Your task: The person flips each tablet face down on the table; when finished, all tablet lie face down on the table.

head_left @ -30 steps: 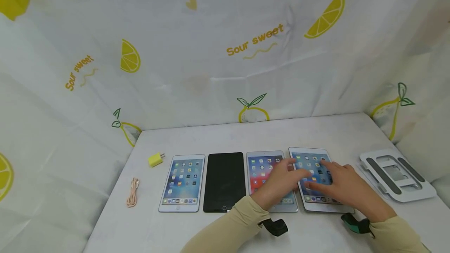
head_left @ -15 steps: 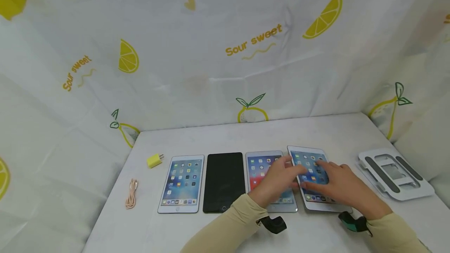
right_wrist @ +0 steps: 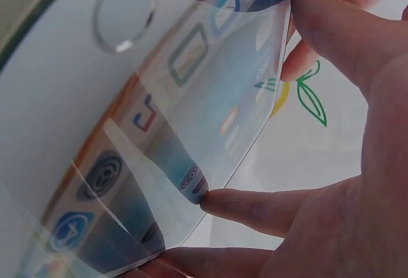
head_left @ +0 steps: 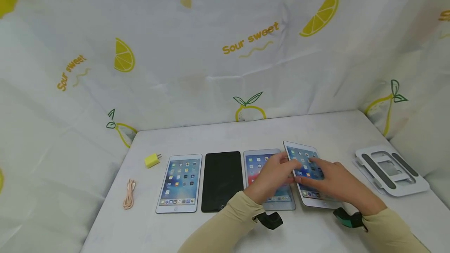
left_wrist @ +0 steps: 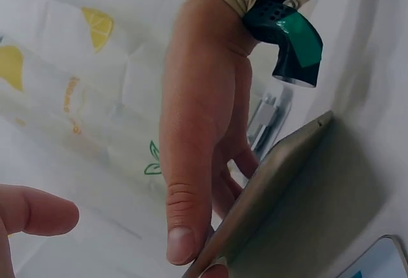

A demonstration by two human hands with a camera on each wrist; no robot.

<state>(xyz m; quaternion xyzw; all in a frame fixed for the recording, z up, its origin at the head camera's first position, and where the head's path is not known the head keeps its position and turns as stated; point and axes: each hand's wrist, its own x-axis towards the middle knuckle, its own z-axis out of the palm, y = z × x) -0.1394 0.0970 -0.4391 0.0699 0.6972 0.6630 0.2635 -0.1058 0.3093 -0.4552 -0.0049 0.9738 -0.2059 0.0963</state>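
A white tablet point(head_left: 305, 175) with its screen lit is tilted, its left edge raised off the table. My right hand point(head_left: 339, 180) spans it from above, thumb at the left edge and fingers toward the far right side. In the right wrist view, the fingers point(right_wrist: 261, 211) meet their reflections near the glass edge. My left hand point(head_left: 272, 175) holds the raised left edge, its thumb over the screen side and a fingertip under the rim. The left wrist view shows the tablet's underside point(left_wrist: 274, 169) slanting above the table. Most left fingertips are hidden.
Left of the held tablet lie a lit white tablet point(head_left: 253, 159), a black tablet point(head_left: 222, 179) and another lit white tablet point(head_left: 180, 182). A yellow charger plug point(head_left: 152, 161) and coiled pink cable point(head_left: 129, 194) lie far left. A white folding stand point(head_left: 391, 171) is at right.
The tablet's left edge has risen from the table, so it now tilts more. Both hands have shifted slightly left with it. The other things have stayed put.
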